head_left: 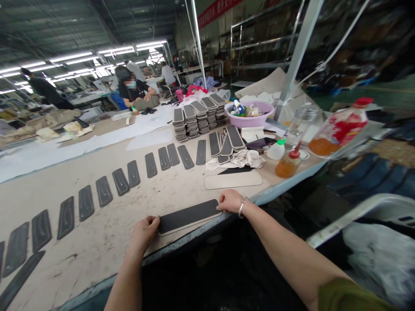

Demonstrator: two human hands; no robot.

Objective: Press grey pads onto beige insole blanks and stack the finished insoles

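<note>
A long dark panel with a pale backing (189,214) lies close to the table's near edge, held at both ends. My left hand (146,232) pinches its left end between thumb and fingers. At the right end, my right hand (231,201) grips the corner, a silver bangle on its wrist. Just beyond sits a pale strip with rounded ends (233,180), partly over a black piece. A curved row of glossy dark strips (104,191) runs across the table to the left.
Stacks of grey panels (198,116) stand at the back beside a purple basin (249,116). Loose panels (227,142) rest on a white cloth (256,159). Bottles of orange liquid (288,166) and a white squeeze bottle (276,150) stand right. A person (134,88) works across the table.
</note>
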